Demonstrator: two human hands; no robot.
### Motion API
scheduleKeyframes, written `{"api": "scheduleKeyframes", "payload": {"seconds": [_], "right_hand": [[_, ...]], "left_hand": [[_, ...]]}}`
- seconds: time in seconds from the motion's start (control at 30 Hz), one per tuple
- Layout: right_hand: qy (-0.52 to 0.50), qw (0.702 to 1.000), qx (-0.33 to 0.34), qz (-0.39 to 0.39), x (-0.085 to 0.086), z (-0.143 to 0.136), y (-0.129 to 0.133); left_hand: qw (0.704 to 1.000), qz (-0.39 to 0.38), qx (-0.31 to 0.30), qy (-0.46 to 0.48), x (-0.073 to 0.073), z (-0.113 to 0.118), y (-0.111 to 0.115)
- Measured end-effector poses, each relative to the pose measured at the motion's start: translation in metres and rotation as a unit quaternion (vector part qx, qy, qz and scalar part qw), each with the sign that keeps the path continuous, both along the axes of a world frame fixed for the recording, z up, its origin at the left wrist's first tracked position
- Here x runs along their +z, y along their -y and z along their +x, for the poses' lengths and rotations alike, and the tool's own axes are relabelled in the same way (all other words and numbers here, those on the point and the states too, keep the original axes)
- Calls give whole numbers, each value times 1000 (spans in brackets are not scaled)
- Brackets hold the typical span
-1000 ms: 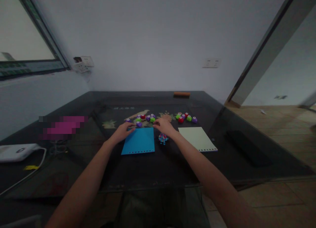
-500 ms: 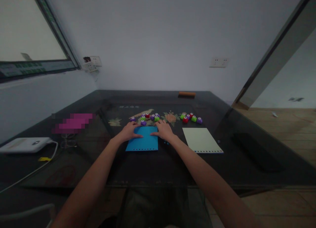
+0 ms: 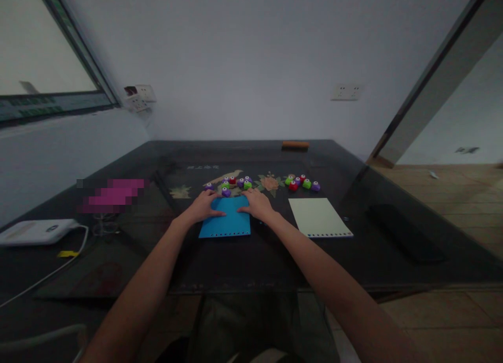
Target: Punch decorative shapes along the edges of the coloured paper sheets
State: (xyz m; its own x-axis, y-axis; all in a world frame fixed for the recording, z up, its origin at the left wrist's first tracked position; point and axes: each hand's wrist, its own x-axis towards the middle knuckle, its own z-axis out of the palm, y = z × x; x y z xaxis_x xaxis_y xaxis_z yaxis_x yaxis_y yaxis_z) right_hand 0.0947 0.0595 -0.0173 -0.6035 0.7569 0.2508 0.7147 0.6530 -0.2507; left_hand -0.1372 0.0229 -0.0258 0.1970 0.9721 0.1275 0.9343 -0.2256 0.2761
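A blue sheet of paper (image 3: pixel 228 227) with a row of punched holes along its near edge lies on the dark table. My left hand (image 3: pixel 203 206) rests over its far left corner, thumb stretched inward across the paper. Over the far right corner lies my right hand (image 3: pixel 257 204), its thumb pointing back toward the left one. Both hands have thumb and fingers apart; what their undersides touch is hidden. Just beyond the fingertips sits a cluster of small red, green and purple pieces with eye-like white tops, among them a purple piece (image 3: pixel 226 193).
To the right lies a cream sheet of paper (image 3: pixel 319 217), with more coloured pieces, one of them red (image 3: pixel 293 186), behind it. A dark flat object (image 3: pixel 404 232) is farther right. On the left are a white device (image 3: pixel 39 232) with a cable and a blurred pink item (image 3: pixel 116 193).
The whole view has shifted slightly, so things appear a little higher and farther left. Both hands keep their places on the blue paper.
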Motion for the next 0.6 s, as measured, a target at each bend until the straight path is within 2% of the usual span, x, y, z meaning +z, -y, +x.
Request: {"api": "scheduleKeyframes", "payload": {"seconds": [0.3, 0.6], "right_hand": [[1, 1000, 9, 0, 3, 2, 2], [-48, 998, -39, -24, 3, 4, 2]], "left_hand": [[1000, -12, -2, -7, 10, 6, 5], [1000, 14, -16, -13, 6, 7, 5]]}}
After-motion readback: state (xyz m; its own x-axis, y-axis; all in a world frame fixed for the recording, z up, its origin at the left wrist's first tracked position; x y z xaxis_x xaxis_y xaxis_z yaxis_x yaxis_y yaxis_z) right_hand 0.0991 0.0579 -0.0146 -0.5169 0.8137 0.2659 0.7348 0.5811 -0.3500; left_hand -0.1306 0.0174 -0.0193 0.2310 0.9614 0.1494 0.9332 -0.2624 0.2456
